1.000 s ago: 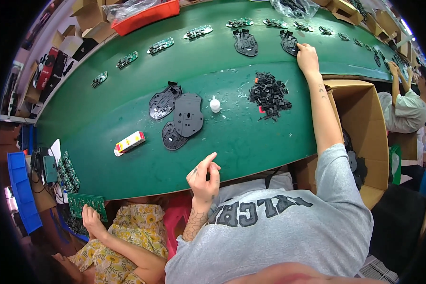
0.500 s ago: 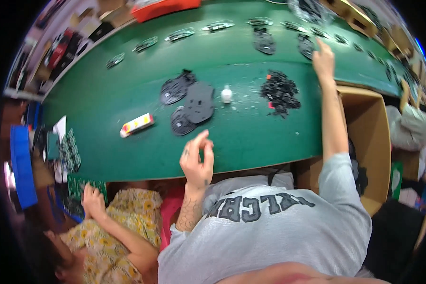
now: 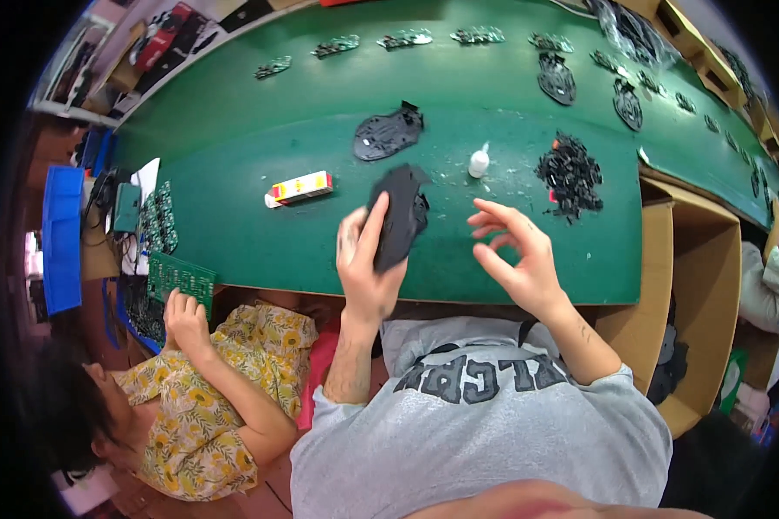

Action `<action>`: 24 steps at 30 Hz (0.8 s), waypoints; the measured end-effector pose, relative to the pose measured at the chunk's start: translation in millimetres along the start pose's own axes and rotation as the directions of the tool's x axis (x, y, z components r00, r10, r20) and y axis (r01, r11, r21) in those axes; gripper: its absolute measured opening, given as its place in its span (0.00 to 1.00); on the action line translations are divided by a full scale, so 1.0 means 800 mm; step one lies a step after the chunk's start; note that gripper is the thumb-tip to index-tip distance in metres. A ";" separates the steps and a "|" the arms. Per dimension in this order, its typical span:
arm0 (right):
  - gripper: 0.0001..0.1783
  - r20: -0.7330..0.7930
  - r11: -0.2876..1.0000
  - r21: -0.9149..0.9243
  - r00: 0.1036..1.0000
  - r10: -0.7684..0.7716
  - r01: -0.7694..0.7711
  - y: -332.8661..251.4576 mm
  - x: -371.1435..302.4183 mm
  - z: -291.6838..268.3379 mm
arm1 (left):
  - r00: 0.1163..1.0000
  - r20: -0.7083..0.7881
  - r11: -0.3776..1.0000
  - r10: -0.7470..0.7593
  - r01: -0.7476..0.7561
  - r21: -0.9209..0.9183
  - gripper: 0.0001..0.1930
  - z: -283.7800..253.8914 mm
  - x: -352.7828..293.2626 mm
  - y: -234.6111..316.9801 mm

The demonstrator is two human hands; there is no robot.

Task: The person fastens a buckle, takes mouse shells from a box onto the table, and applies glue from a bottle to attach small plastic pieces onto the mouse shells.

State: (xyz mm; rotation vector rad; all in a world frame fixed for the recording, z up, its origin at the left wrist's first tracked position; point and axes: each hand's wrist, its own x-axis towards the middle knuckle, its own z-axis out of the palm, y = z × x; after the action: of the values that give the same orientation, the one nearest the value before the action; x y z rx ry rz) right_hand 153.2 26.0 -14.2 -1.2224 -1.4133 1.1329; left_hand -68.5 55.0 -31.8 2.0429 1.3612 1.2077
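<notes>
My left hand (image 3: 368, 259) is closed round a dark, rounded plastic shell (image 3: 398, 221), held tilted above the near part of the green table. Small black parts show along its right side; I cannot tell whether it is one piece or two stacked. My right hand (image 3: 519, 264) hovers to the right, fingers apart and nothing in them. Just beyond the held shell, another black plastic shell (image 3: 389, 131) lies on the table. A small white squeeze bottle (image 3: 479, 162) stands past my right fingertips. Farther right is a heap of small black plastic parts (image 3: 571, 177).
Circuit boards (image 3: 404, 39) line the table's far side, with two black shells (image 3: 556, 80) near them. A white, yellow and red carton (image 3: 301, 187) lies left. Beside the table's right edge stands an open cardboard box (image 3: 692, 294). At left, a co-worker holds a green circuit board (image 3: 182, 281).
My right hand has come back from the far right shells toward the middle. My left hand has taken up black plastic from the cluster on the table, leaving one shell there. The view has shifted.
</notes>
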 end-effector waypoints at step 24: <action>0.08 -0.321 0.676 -0.736 0.861 -0.395 0.035 0.053 -0.029 -0.128 | 0.985 0.171 0.865 -0.020 -0.068 0.497 0.28 0.034 0.048 -0.009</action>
State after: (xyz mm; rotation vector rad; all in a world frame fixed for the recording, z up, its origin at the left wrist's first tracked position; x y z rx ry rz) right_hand 262.5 13.8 -41.8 -1.6494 -1.6077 0.0373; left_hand -43.9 96.1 -35.0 2.4473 1.6991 0.7031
